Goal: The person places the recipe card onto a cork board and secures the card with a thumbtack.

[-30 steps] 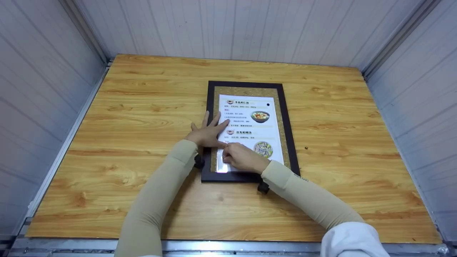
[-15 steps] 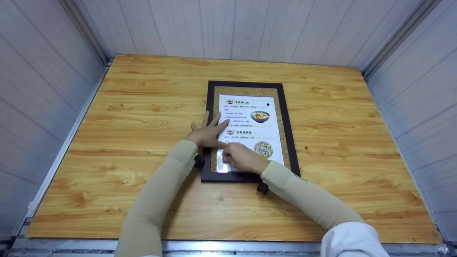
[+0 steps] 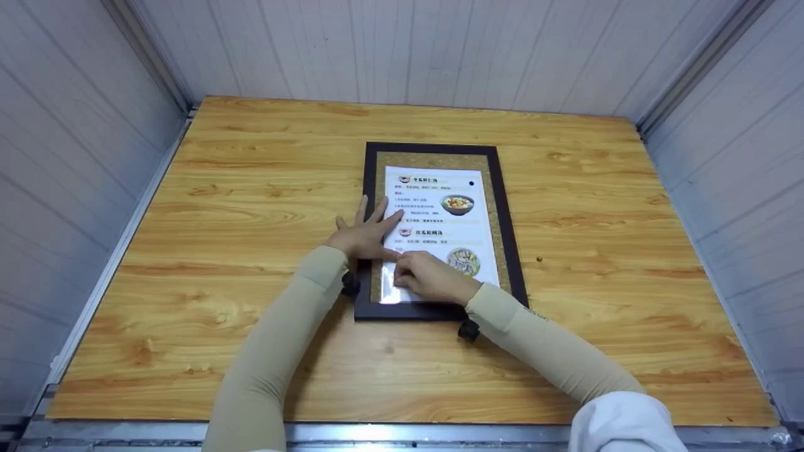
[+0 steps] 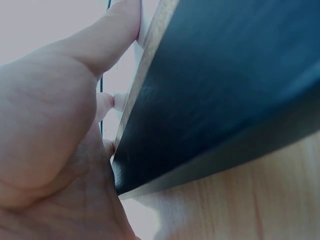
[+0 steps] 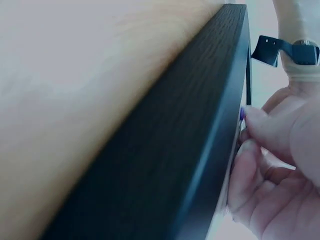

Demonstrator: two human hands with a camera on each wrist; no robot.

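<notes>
Looking down on the wooden table (image 3: 251, 188), I see the dark-framed cork board (image 3: 502, 207) lying flat mid-table, menu sheet (image 3: 440, 232) on it. Left hand (image 3: 363, 235) presses flat, fingers spread; right hand (image 3: 430, 278) pinches something tiny, likely a pin at the sheet's lower-left. I judge it's mid-pinning; next needs a firm straight push.

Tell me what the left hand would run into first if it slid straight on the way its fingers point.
Probably nothing raised: the left hand points up-right across the menu sheet, so the small black dot or the frame's far dark rim comes first.
</notes>
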